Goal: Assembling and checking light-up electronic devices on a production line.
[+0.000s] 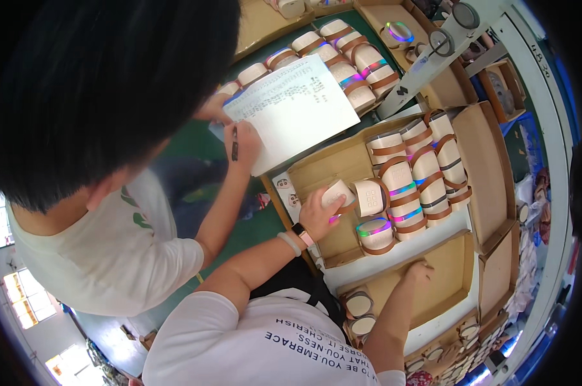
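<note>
My left hand, with a watch on its wrist, is closed around a small cream portable speaker with a brown strap. The speaker is held over the left part of an open cardboard tray. Right beside it stands another cream speaker with a grid of marks on its face. Rows of like speakers fill the tray's right part, some with glowing coloured rings. My right hand is over a nearer cardboard tray, its fingers curled in and nothing visible in them.
At the left, a co-worker leans in, holding a pen over a written sheet. More speakers stand behind the sheet. A white metal post rises at the far right. Two round-topped pieces lie near my body.
</note>
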{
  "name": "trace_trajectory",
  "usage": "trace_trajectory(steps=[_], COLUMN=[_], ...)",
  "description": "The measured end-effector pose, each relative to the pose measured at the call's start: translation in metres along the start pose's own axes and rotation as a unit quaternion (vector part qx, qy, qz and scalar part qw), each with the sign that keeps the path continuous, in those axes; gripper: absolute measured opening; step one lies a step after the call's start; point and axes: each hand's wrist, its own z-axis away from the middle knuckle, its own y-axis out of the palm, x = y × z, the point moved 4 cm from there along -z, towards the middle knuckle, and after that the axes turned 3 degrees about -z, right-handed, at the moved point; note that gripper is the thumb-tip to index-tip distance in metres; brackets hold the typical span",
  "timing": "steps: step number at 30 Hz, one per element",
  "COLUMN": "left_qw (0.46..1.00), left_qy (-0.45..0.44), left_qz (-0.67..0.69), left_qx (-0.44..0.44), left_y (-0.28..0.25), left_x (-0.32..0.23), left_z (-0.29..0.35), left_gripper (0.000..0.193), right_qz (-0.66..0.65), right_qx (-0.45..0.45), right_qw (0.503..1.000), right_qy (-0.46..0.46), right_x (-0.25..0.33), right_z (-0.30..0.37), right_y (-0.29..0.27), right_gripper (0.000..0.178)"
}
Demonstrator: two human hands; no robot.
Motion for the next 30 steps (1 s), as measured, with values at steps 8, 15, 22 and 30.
trace_trajectory(steps=[8, 15, 22, 30], left_qw=[1.000, 0.998, 0.997, 0.997], left_qy=[-0.002, -0.006, -0.010, -0.012], left_qz=[0.001, 0.013, 0.032, 0.045], left_qx=[-0.023, -0.061, -0.068, -0.057], left_y=[0.006, 0.017, 0.016, 0.017], left_x=[0.004, 0.003, 0.004, 0.005], left_z=[-0.001, -0.003, 0.000, 0.002], left_gripper=[0.060, 0.060, 0.062, 0.062], right_qz=[-0.040, -0.004, -0.012, -0.011], right_qx=[-0.192, -0.223, -0.183, -0.186], right_qw=[0.981, 0.974, 0.981, 0.980], right_qy=[0.003, 0.039, 0.065, 0.072], right_x=[0.017, 0.011, 0.015, 0.011], right_z=[0.015, 0.001, 0.003, 0.006], right_y=[0.018, 0.023, 0.021, 0.020], right_gripper=[0.051, 0.048, 0.050, 0.052])
